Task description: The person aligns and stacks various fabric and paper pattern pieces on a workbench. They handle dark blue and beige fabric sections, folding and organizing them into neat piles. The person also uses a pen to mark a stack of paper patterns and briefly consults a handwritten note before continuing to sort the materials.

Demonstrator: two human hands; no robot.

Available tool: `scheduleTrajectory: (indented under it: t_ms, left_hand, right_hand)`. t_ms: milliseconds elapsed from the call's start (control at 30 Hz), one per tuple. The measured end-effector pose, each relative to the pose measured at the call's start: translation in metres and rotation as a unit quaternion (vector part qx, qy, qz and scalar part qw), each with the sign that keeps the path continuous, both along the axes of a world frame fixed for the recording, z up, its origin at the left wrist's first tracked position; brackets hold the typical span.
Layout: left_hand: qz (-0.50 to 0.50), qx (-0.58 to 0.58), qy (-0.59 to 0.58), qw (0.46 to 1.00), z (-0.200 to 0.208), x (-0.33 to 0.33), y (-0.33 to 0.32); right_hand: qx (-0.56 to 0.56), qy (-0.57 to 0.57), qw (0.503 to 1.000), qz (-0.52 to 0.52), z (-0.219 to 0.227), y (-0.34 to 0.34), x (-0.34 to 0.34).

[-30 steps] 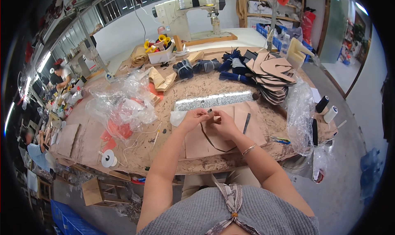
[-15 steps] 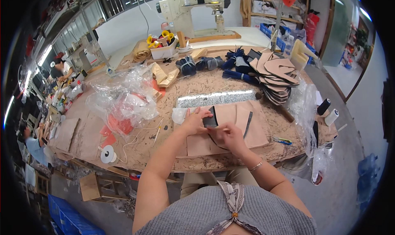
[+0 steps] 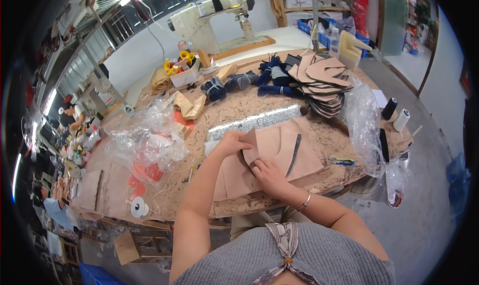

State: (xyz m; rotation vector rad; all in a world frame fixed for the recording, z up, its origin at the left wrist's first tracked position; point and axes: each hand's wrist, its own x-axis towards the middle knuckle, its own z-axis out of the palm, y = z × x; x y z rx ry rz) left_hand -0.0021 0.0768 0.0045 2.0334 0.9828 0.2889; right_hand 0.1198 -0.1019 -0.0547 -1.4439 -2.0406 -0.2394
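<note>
My left hand (image 3: 234, 143) pinches the upper left edge of a pinkish-tan leather piece (image 3: 251, 146), thumb on its face. At the lower edge of that piece my right hand (image 3: 270, 177) is closed, its curled fingertips pressed on the leather. Under both hands lie larger flat tan pieces (image 3: 312, 158), one with a curved outline. A narrow dark strip (image 3: 295, 154) runs along the right of them. Just behind sits a speckled slab (image 3: 259, 120) with a shiny top.
Crumpled clear plastic (image 3: 149, 130) spreads at left, near a white spool (image 3: 139, 206). Stacked cut pieces (image 3: 322, 83) and tied dark bundles (image 3: 214, 89) stand behind. A cutter knife (image 3: 342, 161) and thread cones (image 3: 400, 119) are at right; a sewing machine (image 3: 212, 23) stands at the back.
The piece between my hands showed a dark face before; now its tan face is up. My right hand has lowered slightly, and the whole view has tilted.
</note>
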Motion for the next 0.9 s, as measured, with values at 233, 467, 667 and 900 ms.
scheduleTrajectory:
  t_ms: [233,467,667,900]
  left_hand:
    - [0.043,0.127,0.087,0.987,-0.018,0.011,0.009]
    - [0.063,0.106,0.084,0.989,-0.016,0.018,0.005]
    - [0.059,0.085,0.090,0.991,-0.012,0.020,0.013]
    - [0.095,-0.046,0.036,0.994,-0.018,0.019,0.034]
  right_hand:
    - [-0.017,-0.066,0.997,0.030,0.001,0.004,-0.004]
    - [-0.006,-0.049,0.997,0.059,-0.008,0.023,0.002]
    - [-0.041,-0.090,0.993,0.069,0.002,0.035,0.004]
    - [-0.065,-0.085,0.991,0.073,0.006,0.039,0.004]
